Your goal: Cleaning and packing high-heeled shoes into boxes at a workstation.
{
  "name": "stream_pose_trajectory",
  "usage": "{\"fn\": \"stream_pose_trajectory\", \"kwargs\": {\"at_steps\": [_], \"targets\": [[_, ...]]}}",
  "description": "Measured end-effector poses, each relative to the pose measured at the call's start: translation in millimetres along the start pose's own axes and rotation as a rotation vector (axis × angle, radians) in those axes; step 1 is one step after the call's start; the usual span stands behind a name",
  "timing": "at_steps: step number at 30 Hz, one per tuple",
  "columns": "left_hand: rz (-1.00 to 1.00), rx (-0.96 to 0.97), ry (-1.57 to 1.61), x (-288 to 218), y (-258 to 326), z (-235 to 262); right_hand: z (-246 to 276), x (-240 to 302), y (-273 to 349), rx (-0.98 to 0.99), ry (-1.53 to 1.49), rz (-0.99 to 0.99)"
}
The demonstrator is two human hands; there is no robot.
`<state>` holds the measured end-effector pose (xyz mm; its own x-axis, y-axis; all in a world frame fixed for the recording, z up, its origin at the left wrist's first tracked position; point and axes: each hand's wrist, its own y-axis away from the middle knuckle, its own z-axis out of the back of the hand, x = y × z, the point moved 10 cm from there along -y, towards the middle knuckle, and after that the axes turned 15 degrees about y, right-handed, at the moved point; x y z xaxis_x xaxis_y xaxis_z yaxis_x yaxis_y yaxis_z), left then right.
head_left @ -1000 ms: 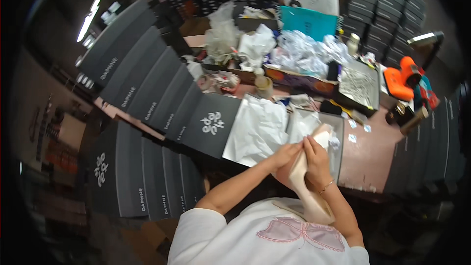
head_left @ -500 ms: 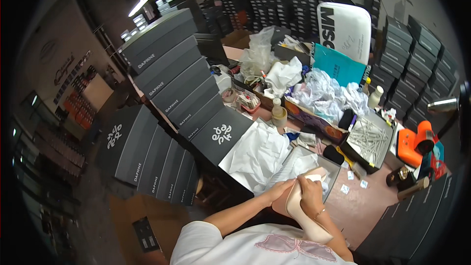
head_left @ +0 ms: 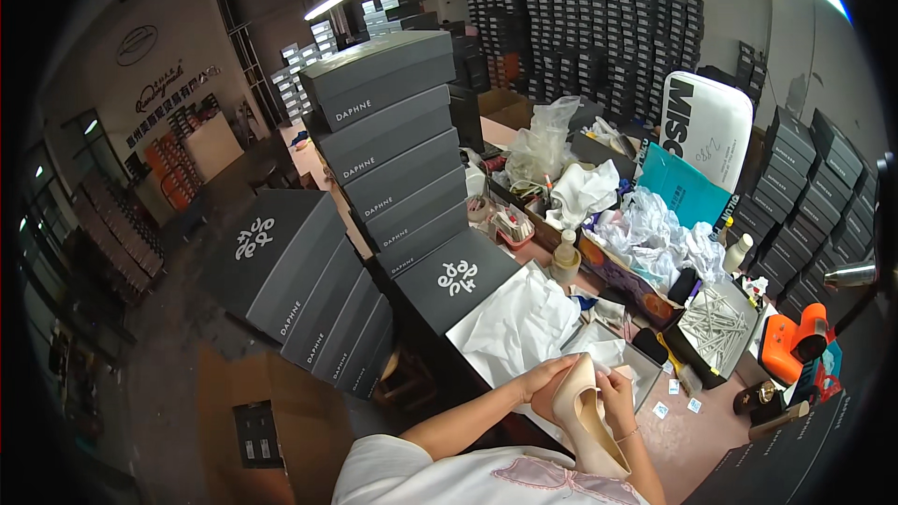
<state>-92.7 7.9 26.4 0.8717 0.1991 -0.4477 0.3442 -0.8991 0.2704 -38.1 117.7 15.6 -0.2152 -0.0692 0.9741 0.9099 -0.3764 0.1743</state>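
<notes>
Both hands, left (head_left: 541, 383) and right (head_left: 617, 396), grip a beige heel (head_left: 587, 421) over the cluttered table (head_left: 697, 430); grey shoeboxes (head_left: 388, 145) stacked left of it, warehouse everywhere.

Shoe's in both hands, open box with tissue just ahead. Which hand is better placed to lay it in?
Probably the left hand: it grips the beige heeled shoe near the top and sits closest to the open shoebox and white tissue paper. The right hand only pinches the shoe's rim.

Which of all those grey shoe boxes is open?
The grey cardboard shoe box on the table just beyond the hands, lined with white tissue paper. Its lid is off; the stacked grey boxes to the left are all shut.
</notes>
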Motion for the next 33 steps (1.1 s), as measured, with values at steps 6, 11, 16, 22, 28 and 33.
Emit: {"fn": "stream_pose_trajectory", "kwargs": {"at_steps": [6, 11, 16, 22, 28, 33], "targets": [[-0.067, -0.108, -0.075, -9.0, -8.0, 48.2, 58.5, -18.1, 12.2, -0.364, -0.129, -0.075], [0.03, -0.131, 0.099, -39.5, 32.7, 76.4, 130.2, -40.7, 72.1, -0.63, -0.108, -0.103], [0.322, -0.081, 0.203, 32.7, 8.5, 53.5, 52.1, -59.9, 52.0, -0.384, 0.107, -0.108], [0.28, -0.227, 0.187, 34.7, 0.9, 73.4, 27.8, -31.7, 9.4, -0.207, 0.322, -0.015], [0.258, -0.243, 0.196, 39.6, -3.8, 98.2, 65.5, -42.3, -16.2, -0.373, 1.497, 0.131], [0.227, -0.164, 0.256, 18.9, 8.2, 70.5, 69.8, -1.6, 17.3, -0.381, 0.757, 0.15]]}}
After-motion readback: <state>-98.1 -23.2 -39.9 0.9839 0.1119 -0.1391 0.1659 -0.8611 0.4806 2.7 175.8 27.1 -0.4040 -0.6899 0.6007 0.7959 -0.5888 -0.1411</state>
